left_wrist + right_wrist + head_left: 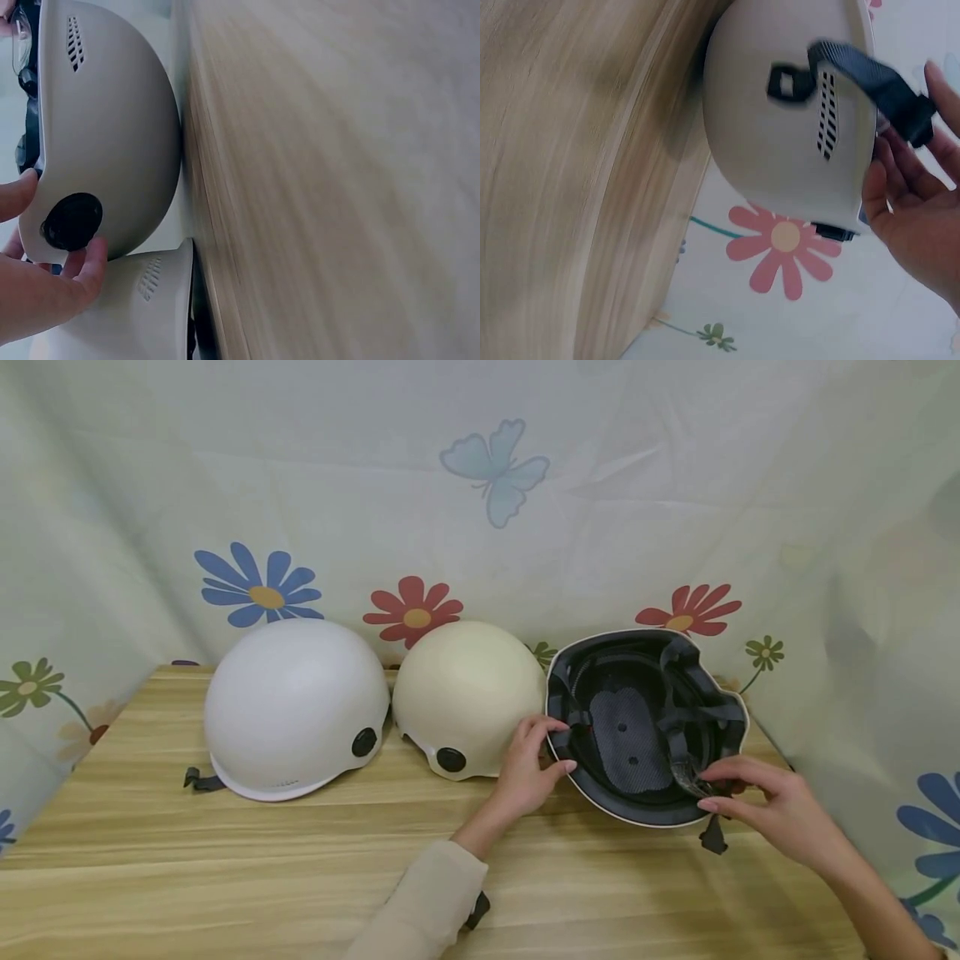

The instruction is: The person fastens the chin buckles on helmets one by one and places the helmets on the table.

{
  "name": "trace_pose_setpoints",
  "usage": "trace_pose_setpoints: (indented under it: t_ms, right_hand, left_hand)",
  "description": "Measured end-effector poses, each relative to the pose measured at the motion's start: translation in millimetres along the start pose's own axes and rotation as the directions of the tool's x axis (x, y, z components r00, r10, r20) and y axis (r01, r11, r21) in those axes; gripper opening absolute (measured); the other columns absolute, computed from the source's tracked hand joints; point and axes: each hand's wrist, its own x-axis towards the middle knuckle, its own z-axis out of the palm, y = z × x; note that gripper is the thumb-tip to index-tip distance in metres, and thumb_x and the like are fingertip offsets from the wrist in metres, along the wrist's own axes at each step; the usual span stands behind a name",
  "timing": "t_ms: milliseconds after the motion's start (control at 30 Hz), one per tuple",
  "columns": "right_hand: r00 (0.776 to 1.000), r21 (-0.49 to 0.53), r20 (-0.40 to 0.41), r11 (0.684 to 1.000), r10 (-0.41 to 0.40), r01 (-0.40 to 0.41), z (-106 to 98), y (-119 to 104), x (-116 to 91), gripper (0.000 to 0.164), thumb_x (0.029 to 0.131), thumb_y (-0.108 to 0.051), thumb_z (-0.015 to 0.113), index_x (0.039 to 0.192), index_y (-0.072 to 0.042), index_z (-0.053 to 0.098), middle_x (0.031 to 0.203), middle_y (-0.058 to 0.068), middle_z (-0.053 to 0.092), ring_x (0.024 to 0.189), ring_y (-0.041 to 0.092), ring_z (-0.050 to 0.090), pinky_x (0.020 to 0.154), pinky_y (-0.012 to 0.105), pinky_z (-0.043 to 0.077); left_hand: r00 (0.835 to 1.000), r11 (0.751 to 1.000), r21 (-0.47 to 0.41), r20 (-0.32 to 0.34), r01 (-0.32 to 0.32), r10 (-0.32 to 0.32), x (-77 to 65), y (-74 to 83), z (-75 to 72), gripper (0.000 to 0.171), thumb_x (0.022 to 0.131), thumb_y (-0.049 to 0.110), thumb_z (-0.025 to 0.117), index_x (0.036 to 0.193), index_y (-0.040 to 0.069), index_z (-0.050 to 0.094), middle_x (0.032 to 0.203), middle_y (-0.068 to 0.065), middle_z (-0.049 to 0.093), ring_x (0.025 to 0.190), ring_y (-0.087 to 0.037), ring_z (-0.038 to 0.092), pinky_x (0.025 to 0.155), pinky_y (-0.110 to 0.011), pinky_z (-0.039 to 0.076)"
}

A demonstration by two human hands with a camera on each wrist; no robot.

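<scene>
An upturned helmet (pixel 626 806) with a pale shell lies on the right side of the table, its black padded inside and straps facing up. My left hand (pixel 525 772) grips its left rim, thumb at the edge and fingers by the round black disc (pixel 73 221) on its side. At the front right rim my right hand (pixel 780 810) pinches the black chin strap (pixel 686 774) between thumb and fingers. The strap's loose end (pixel 791 82) hangs over the outside of the shell, beside the slotted vents (pixel 826 116).
A cream helmet (pixel 468 693) stands dome up left of the upturned one, close against it. Further left is a white helmet (pixel 292 702), also dome up, with a strap end (pixel 202 781) poking out. Flowered cloth (pixel 600 527) hangs behind the wooden table (pixel 225 877).
</scene>
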Motion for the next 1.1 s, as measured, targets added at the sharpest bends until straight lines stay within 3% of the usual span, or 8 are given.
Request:
trace_pose_setpoints:
  t_ms: [233, 600, 967, 1100]
  right_hand:
    - [0.999, 0.134, 0.039, 0.99, 0.038, -0.043, -3.9, 4.2, -7.1, 0.04, 0.066, 0.016, 0.071, 0.102, 0.002, 0.063, 0.096, 0.002, 0.058, 0.082, 0.005, 0.051, 0.069, 0.013, 0.042]
    - [0.99, 0.05, 0.046, 0.99, 0.133, -0.135, -5.3, 1.7, -6.4, 0.039, 0.071, 0.007, 0.072, 0.107, 0.003, 0.061, 0.086, -0.004, 0.059, 0.073, 0.003, 0.049, 0.064, 0.013, 0.04]
    - [0.998, 0.13, 0.024, 0.989, 0.063, -0.065, -5.8, -3.2, 2.6, 0.036, 0.07, 0.016, 0.068, 0.103, 0.004, 0.063, 0.099, -0.008, 0.063, 0.083, 0.001, 0.059, 0.067, 0.011, 0.046]
    - [0.999, 0.143, 0.04, 0.989, 0.034, -0.039, -5.6, -6.9, 7.8, 0.04, 0.068, 0.017, 0.069, 0.105, 0.003, 0.062, 0.101, -0.004, 0.062, 0.085, 0.001, 0.059, 0.068, 0.013, 0.048]
  left_hand:
    - [1.0, 1.0, -0.001, 0.0, 0.015, -0.015, -0.3, 1.6, 0.5, 0.039, 0.077, 0.006, 0.072, 0.113, 0.009, 0.056, 0.121, -0.009, 0.043, 0.111, -0.023, 0.045, 0.083, -0.03, 0.041]
    - [1.0, 1.0, -0.009, 0.013, 0.023, -0.023, -1.1, 0.0, 0.0, 0.039, 0.078, 0.005, 0.071, 0.113, 0.01, 0.055, 0.122, -0.008, 0.042, 0.11, -0.023, 0.045, 0.081, -0.032, 0.044]
    - [1.0, 0.999, 0.034, 0.025, 0.002, -0.003, -0.1, -1.3, -1.0, 0.039, 0.077, 0.007, 0.072, 0.112, 0.01, 0.055, 0.12, -0.008, 0.043, 0.112, -0.023, 0.045, 0.09, -0.035, 0.038]
    - [1.0, 0.999, 0.04, 0.029, 0.0, -0.001, 0.0, -1.3, -1.2, 0.039, 0.078, 0.008, 0.072, 0.113, 0.01, 0.055, 0.12, -0.008, 0.043, 0.113, -0.024, 0.045, 0.093, -0.037, 0.037]
